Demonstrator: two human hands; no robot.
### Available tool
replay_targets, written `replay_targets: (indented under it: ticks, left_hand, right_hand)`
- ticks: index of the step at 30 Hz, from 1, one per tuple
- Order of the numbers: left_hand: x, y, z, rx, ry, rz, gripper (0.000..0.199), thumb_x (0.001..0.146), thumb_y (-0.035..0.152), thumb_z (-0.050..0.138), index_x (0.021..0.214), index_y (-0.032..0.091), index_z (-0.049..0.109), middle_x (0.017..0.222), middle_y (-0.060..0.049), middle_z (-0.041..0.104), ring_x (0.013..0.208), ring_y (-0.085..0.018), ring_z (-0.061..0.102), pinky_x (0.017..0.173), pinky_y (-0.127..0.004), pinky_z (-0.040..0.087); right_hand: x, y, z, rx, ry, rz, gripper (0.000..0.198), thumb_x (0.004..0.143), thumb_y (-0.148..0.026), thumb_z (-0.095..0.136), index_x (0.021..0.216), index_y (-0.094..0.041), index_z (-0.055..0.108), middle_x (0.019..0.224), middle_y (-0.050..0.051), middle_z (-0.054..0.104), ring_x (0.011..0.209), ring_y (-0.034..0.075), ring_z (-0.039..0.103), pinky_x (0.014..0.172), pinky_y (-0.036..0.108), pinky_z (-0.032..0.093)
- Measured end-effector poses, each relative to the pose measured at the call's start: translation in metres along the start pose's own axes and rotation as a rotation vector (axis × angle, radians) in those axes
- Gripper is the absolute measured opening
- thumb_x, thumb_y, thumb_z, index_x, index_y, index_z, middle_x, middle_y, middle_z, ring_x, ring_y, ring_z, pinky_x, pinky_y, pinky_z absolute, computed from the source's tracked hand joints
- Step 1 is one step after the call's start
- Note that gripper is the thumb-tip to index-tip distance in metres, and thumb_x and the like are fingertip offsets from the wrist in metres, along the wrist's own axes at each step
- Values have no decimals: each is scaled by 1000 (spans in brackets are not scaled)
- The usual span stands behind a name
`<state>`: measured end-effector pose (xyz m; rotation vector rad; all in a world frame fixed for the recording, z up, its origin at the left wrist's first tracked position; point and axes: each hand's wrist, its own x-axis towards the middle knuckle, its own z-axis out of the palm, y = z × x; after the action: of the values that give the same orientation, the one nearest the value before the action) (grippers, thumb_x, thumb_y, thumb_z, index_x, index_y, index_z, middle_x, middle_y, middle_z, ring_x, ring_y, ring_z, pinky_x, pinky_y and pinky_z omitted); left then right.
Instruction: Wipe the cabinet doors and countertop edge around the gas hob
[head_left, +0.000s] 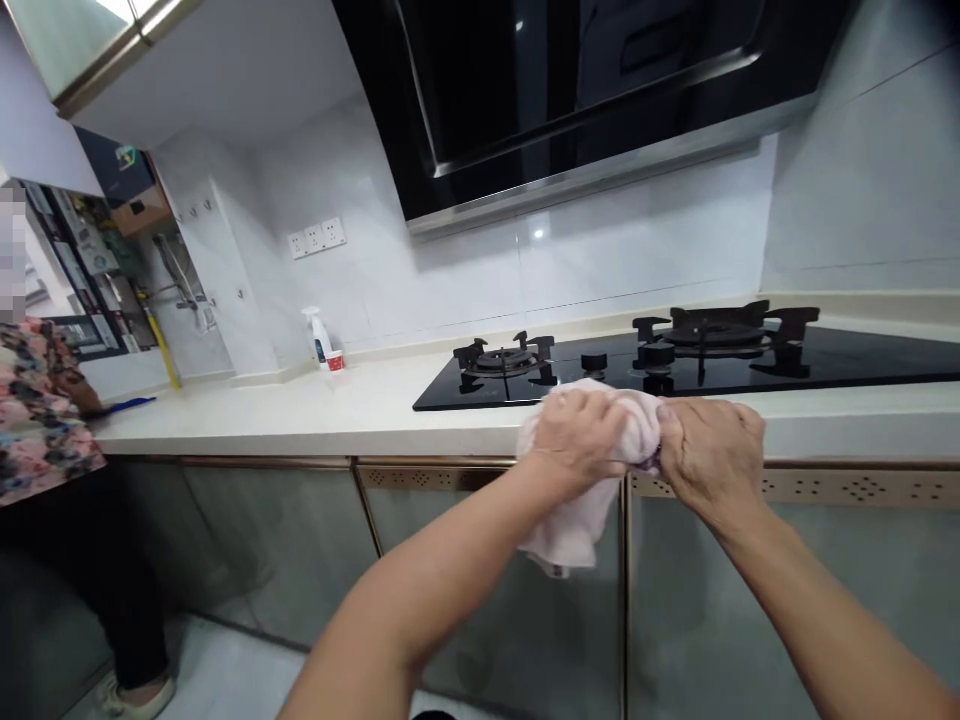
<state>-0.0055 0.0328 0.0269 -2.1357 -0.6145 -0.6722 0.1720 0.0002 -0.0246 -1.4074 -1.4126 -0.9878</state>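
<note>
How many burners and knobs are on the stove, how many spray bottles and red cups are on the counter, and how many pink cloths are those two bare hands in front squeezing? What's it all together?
Burners: 2
Knobs: 2
Spray bottle: 1
Red cup: 1
Pink cloth: 1
Total: 7

Arrangement about the hob point(619, 376)

The hob lies on the right stretch of the countertop point(367, 402), beneath the range hood point(600, 85). Before its front edge, a cloth point(576, 525) is between the left hand point(576, 428) and right hand point(712, 450). Leftward stand a spray bottle point(318, 338) and (just to its right) a cup point(334, 361), below the sockets point(316, 238); another person point(37, 410) stands far left.
</note>
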Motion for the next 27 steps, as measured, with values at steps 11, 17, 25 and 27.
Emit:
replay_targets:
  ticks: [11,17,25,27]
  left_hand:
    - [-14,-16,-2,-3,-9,70,56,81,50,63,126,18,54,113,-13,58,98,-27,52,75,-37,34]
    - [-72,-80,-4,56,-41,-21,71,79,67,58,129,18,53,116,-14,59,100,-29,54,77,-38,37]
    - [-166,-183,-20,74,-246,-209,81,77,70,60,140,22,45,134,-15,56,119,-32,51,96,-43,37]
    - [-186,-207,-25,94,-306,-277,79,76,67,63,138,22,47,136,-15,55,123,-33,49,100,-44,36]
  right_hand:
    - [0,8,-8,-87,-20,-90,42,100,-35,29,101,-17,67,101,9,71,93,22,58,87,37,31]
    - [-2,9,-14,-64,-114,-71,47,101,-38,24,109,-19,67,111,8,70,97,23,58,89,39,33]
    - [-2,11,-12,-38,-112,-64,54,101,-43,20,109,-19,67,111,9,70,98,22,58,88,37,31]
    - [-2,9,-11,-46,-86,-60,54,101,-43,20,107,-19,68,109,9,71,98,23,58,87,37,31]
